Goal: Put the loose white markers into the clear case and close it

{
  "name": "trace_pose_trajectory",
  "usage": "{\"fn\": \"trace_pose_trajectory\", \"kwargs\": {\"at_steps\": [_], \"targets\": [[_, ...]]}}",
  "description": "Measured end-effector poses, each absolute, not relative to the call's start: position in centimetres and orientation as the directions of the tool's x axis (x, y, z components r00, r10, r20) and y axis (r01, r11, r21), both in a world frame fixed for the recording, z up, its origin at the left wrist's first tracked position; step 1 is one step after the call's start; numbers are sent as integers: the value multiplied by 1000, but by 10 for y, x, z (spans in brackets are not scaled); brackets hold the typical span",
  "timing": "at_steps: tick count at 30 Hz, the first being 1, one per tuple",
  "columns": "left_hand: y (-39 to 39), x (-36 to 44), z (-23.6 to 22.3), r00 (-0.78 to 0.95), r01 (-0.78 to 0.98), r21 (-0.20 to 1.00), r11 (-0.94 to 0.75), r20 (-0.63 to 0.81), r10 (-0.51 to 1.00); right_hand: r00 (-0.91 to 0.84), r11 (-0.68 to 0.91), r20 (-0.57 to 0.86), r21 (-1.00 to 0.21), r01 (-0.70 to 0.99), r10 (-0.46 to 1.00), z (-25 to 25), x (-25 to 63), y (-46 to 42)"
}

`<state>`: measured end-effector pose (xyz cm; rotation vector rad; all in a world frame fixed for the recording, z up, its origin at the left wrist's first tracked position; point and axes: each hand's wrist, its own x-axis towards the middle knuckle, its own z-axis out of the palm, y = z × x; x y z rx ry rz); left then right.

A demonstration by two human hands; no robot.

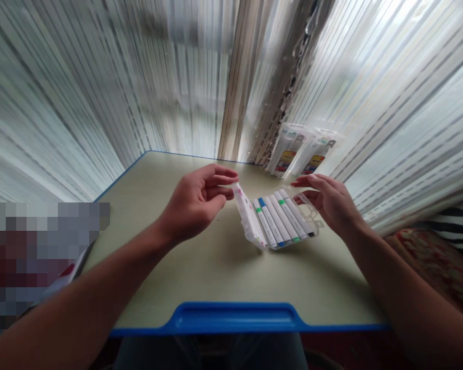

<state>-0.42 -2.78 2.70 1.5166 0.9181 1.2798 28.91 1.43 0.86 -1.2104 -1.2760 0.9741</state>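
An open clear plastic marker case (315, 224) sits in front of me, spread like a book. Several white markers (280, 218) with green, blue and black ends lie side by side in its right half. The left half, a whitish lid (250, 218) with small coloured marks, stands up at a steep tilt. My left hand (202, 200) is at the lid's upper outer edge, fingers apart and fingertips at or very close to it. At the case's right side, my right hand (327, 198) has its fingers around the clear edge; some show through the plastic.
Two more clear cases (287, 151) with coloured labels stand upright at the table's back right. The pale table (200, 272) has a blue rim and a blue front tray (235, 317). Striped curtains (185, 92) hang behind. Patterned fabric (428, 262) lies to the right.
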Motion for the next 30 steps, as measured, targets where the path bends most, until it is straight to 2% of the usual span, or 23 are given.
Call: {"fn": "trace_pose_trajectory", "kwargs": {"at_steps": [12,17,26,30], "targets": [[-22,-5,14,299,-145,880,-452,474,828,79,150,161,-981,127,984,4,290,14],[-15,-7,9,381,-103,820,-563,556,739,128,168,176,-983,69,976,0,290,18],[-16,-10,11,394,-29,830,-557,522,757,77,117,119,-993,34,990,6,283,9],[-15,-12,11,352,-69,855,-514,503,789,47,137,136,-991,-2,990,7,276,4]]}}
